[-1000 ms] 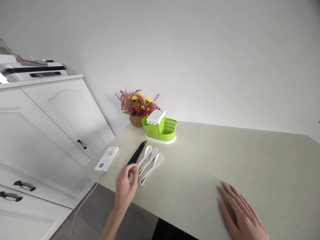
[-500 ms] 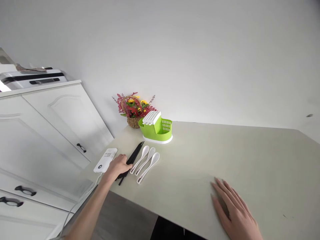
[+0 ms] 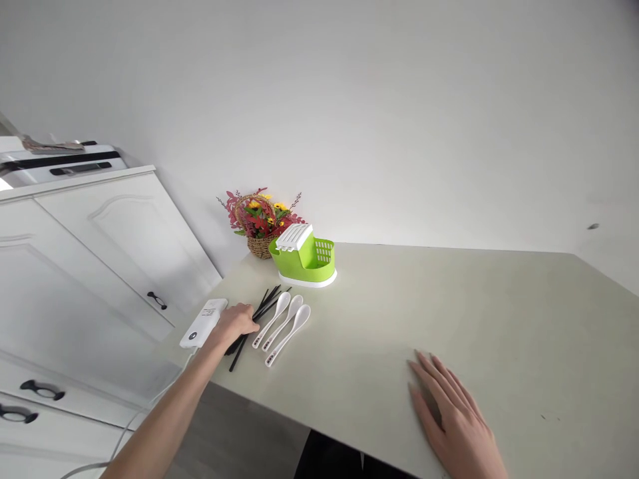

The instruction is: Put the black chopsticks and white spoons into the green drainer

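My left hand point(image 3: 238, 322) is closed around the middle of several black chopsticks point(image 3: 264, 305) at the left of the table. Their ends fan out above and below the hand; my palm hides the middle. Just right of them lie three white spoons point(image 3: 288, 326), side by side, bowls pointing away from me. Behind these stands a green utensil holder point(image 3: 305, 265) with a white slotted top and a white base. My right hand point(image 3: 449, 412) rests flat on the table point(image 3: 369, 319), fingers stretched out, holding nothing.
A white power bank point(image 3: 204, 322) with a cable lies left of my left hand. Behind the holder is a wicker basket of flowers point(image 3: 259, 226). White cabinets point(image 3: 100, 266) border the left side, a suitcase point(image 3: 64, 165) on top. A wall closes off the back.
The chopsticks have spread from a tight bundle into a fan under my left hand. The whole view has shifted slightly, with things appearing farther left. My right hand still lies flat.
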The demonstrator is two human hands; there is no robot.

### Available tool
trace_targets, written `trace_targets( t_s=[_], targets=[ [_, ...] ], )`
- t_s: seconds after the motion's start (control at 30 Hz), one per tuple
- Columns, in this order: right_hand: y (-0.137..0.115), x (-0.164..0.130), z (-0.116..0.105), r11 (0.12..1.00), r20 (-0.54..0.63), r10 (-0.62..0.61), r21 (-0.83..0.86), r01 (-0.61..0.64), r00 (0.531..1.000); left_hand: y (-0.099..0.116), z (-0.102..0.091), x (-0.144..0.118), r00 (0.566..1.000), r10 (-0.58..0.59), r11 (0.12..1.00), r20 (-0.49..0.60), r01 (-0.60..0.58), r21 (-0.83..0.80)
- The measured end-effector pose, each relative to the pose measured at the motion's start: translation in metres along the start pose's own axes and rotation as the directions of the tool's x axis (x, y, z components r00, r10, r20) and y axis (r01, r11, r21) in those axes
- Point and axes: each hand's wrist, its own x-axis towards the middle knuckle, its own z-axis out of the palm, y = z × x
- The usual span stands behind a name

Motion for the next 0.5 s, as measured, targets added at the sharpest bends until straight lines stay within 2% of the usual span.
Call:
trace_targets(
  t_s=[0.27,0.5],
  targets=[
    [-0.010,0.000,-0.002,0.999,-0.037,0.046,0.026,-0.045,0.998,-0.002,0.018,0.005,0.998,0.042,0.999,-0.042,-0.041,0.024],
    [0.002,-0.001,0.002,1.000,0.035,0.014,-0.009,-0.014,0.999,-0.011,0.032,-0.003,0.996,0.025,0.997,-0.083,-0.031,-0.066]
  ],
)
